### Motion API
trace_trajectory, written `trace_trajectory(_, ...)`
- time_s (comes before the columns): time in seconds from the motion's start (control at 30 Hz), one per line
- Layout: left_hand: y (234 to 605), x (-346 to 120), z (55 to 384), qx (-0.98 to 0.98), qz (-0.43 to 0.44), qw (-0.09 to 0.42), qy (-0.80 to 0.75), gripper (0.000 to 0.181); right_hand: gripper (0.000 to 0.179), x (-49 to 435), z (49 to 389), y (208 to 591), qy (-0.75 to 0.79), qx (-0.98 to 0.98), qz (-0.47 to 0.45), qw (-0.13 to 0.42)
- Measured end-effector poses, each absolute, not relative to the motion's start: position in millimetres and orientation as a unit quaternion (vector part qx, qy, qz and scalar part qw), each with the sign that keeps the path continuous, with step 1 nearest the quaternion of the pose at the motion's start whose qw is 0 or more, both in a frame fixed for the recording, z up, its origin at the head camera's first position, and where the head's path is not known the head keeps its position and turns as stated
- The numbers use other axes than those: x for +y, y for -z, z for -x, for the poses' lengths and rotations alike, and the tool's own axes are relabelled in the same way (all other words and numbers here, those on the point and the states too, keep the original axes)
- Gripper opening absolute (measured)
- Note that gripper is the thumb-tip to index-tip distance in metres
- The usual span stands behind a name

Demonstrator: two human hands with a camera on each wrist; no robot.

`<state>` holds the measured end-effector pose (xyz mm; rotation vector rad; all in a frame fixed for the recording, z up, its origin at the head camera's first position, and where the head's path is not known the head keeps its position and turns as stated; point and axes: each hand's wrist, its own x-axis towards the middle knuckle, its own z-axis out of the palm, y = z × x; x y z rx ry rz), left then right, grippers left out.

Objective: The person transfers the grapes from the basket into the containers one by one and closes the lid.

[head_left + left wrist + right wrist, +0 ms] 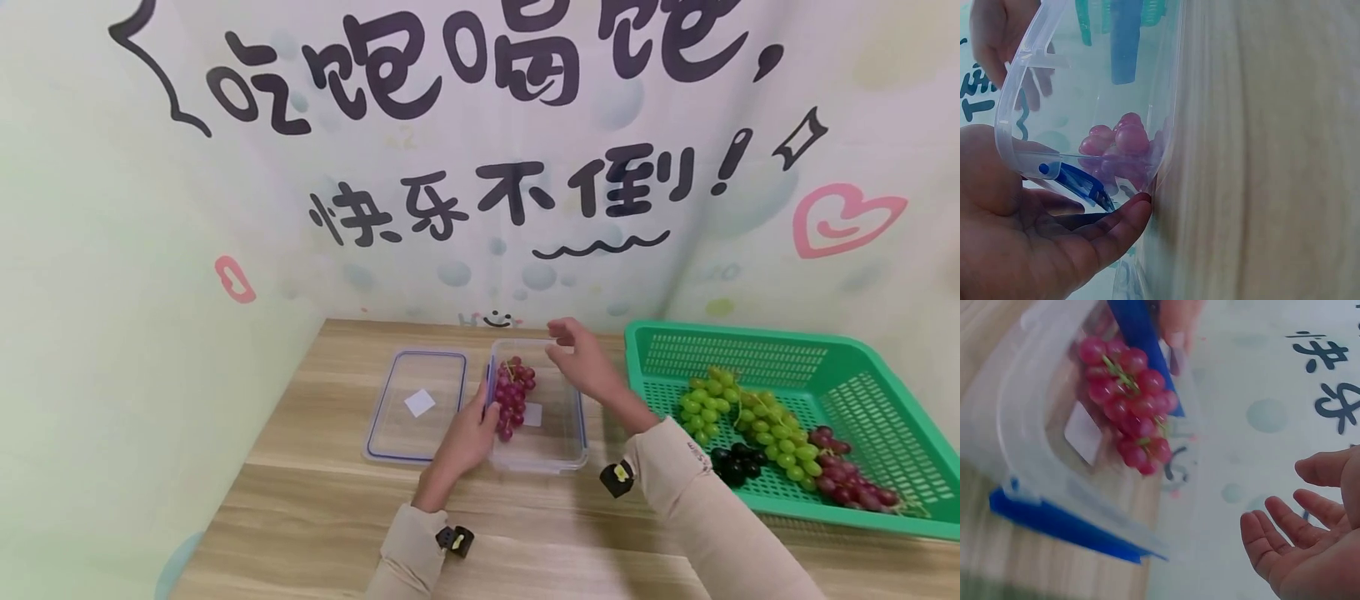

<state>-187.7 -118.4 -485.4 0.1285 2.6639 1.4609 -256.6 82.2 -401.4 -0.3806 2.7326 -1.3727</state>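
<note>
A clear plastic container (547, 454) with blue side clips stands on the wooden table. Inside it, along the left wall, lies a bunch of red grapes (513, 400). My left hand (465, 437) holds the container's left side, thumb at the rim and fingers outside by a blue clip (1085, 184). Over the far right part of the container, my right hand (585, 362) is raised with fingers spread and nothing in them. The right wrist view shows that hand (1310, 534) apart from the red grapes (1129, 394).
A clear lid (442, 383) with a blue seal lies left of the container. To the right, a green basket (757, 333) holds green grapes (780, 433), black grapes (737, 463) and more red grapes (851, 479). A printed wall cloth (420, 283) hangs behind the table.
</note>
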Motion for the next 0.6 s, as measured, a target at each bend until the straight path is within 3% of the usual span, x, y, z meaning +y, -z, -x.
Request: trace_trajectory(0.6,487.5,-116.3,186.9,0.878,-0.031,0.040,-0.476,0.057,0.050,153.8,248.4,365.2,0.412,0.908,0.077,0.020)
